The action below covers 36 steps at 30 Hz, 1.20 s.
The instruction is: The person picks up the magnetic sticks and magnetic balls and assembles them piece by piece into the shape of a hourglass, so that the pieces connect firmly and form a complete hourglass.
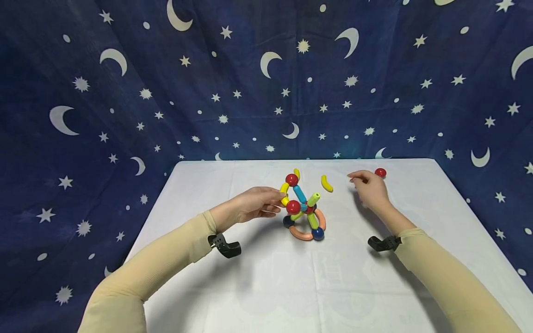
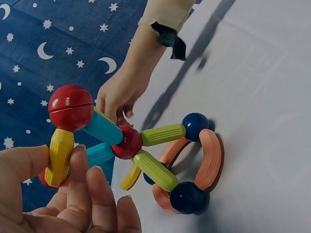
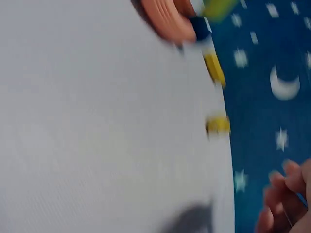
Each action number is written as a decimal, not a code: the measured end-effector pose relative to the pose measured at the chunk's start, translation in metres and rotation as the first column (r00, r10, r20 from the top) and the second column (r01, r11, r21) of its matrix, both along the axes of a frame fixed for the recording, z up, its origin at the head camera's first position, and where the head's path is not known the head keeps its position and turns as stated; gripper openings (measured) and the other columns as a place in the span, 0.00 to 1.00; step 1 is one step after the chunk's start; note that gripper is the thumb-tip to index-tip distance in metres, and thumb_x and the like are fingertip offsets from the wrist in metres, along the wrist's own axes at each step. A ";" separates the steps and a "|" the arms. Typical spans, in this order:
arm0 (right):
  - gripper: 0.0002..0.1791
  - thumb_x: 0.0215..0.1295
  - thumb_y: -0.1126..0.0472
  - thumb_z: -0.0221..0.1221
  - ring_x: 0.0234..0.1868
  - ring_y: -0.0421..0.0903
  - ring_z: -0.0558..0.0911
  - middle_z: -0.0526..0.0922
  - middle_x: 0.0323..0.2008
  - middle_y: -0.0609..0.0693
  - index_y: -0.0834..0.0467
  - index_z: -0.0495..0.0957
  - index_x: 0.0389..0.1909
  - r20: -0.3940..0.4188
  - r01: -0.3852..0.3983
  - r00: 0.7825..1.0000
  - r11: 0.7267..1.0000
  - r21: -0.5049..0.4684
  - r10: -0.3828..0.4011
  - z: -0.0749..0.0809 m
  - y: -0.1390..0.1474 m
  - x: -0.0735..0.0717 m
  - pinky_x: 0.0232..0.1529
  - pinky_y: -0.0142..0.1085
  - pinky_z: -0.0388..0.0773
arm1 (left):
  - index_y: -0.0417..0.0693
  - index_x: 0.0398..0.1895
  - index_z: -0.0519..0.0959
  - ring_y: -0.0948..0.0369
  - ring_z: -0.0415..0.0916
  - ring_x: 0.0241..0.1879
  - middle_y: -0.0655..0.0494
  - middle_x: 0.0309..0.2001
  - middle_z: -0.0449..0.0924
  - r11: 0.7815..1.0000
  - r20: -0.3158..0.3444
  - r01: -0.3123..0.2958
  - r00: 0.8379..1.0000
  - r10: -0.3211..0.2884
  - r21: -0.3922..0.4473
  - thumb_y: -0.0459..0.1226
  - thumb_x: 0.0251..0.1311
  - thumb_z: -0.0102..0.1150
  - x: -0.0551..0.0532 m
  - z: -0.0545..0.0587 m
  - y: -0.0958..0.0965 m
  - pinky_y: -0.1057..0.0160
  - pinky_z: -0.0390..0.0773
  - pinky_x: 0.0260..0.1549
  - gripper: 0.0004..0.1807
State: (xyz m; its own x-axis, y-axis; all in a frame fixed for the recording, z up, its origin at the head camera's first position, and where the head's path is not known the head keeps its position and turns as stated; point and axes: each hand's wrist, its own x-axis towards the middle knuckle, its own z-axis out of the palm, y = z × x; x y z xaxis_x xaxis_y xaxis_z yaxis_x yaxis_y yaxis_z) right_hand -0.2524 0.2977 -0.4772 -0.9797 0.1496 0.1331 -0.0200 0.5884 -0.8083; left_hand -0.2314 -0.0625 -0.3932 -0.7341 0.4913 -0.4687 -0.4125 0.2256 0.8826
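Observation:
My left hand (image 1: 257, 203) pinches a yellow curved magnetic stick (image 2: 59, 160) between thumb and fingers. This stick joins two red balls on the upper part of a magnetic ball-and-stick model. Blue sticks (image 2: 103, 128) run from those balls to a central red ball (image 2: 128, 142). Green sticks (image 2: 156, 170) slope down from it to dark blue balls (image 2: 188, 197), which orange curved sticks (image 2: 210, 159) link in a ring on the table. Another green stick (image 1: 313, 200) points upward, its end free. Holding nothing, my right hand (image 1: 369, 188) is over the table's right side, fingers loosely bent.
Two loose yellow curved sticks, one nearer the right hand (image 1: 326, 183) and one behind the model (image 1: 297, 173), lie toward the back. A loose red ball (image 1: 380, 173) sits just beyond the right hand. A dark blue star-and-moon cloth (image 1: 250, 125) hangs behind the white table (image 1: 266, 291).

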 end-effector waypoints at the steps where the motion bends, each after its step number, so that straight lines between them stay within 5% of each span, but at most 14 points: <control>1: 0.17 0.76 0.61 0.49 0.34 0.47 0.76 0.82 0.45 0.61 0.62 0.82 0.56 -0.029 0.063 0.998 0.998 0.012 -0.063 0.000 0.009 -0.003 0.33 0.35 0.72 | 0.39 0.56 0.77 0.60 0.80 0.35 0.53 0.40 0.83 1.000 -0.003 0.000 1.000 0.000 0.000 0.43 0.72 0.61 0.000 0.000 0.000 0.50 0.77 0.58 0.19; 5: 0.23 0.76 0.60 0.48 0.53 0.57 0.75 0.76 0.55 0.65 0.66 0.74 0.66 -0.020 0.227 0.974 0.973 0.043 -0.226 -0.002 0.042 -0.013 0.51 0.46 0.70 | 0.40 0.56 0.77 0.60 0.80 0.35 0.53 0.40 0.83 1.000 -0.002 -0.009 1.000 0.009 0.002 0.42 0.72 0.60 0.000 0.001 -0.001 0.53 0.79 0.55 0.18; 11: 0.36 0.77 0.54 0.49 0.71 0.71 0.60 0.62 0.71 0.72 0.68 0.54 0.78 0.188 0.260 0.944 0.962 0.086 -0.272 -0.011 0.070 -0.025 0.70 0.62 0.56 | 0.39 0.55 0.76 0.60 0.80 0.36 0.53 0.39 0.83 1.000 -0.003 -0.026 1.000 0.026 0.003 0.42 0.73 0.58 0.000 -0.002 -0.001 0.60 0.81 0.46 0.17; 20: 0.38 0.76 0.50 0.49 0.68 0.72 0.60 0.64 0.69 0.73 0.69 0.53 0.77 0.256 0.249 0.922 0.950 0.186 -0.291 -0.013 0.073 -0.033 0.67 0.62 0.59 | 0.38 0.56 0.77 0.61 0.79 0.33 0.52 0.40 0.83 1.000 -0.012 -0.011 1.000 0.011 0.007 0.43 0.74 0.58 0.002 -0.001 0.002 0.58 0.81 0.49 0.18; 36: 0.36 0.75 0.53 0.51 0.66 0.72 0.62 0.67 0.67 0.74 0.71 0.59 0.74 0.220 0.246 0.932 0.949 0.195 -0.287 -0.018 0.072 -0.035 0.66 0.61 0.59 | 0.38 0.54 0.77 0.62 0.78 0.32 0.53 0.38 0.83 0.999 -0.023 -0.020 1.000 0.020 0.025 0.42 0.73 0.58 0.001 -0.002 0.001 0.62 0.81 0.43 0.17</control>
State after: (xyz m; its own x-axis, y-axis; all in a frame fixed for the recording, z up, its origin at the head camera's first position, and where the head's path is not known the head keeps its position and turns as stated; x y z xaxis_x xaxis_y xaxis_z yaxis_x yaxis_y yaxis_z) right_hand -0.2873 0.3693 -0.4953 -0.9120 0.4059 -0.0589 0.3399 0.6675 -0.6625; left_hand -0.2303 -0.0619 -0.3951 -0.7543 0.4878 -0.4394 -0.3962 0.1955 0.8971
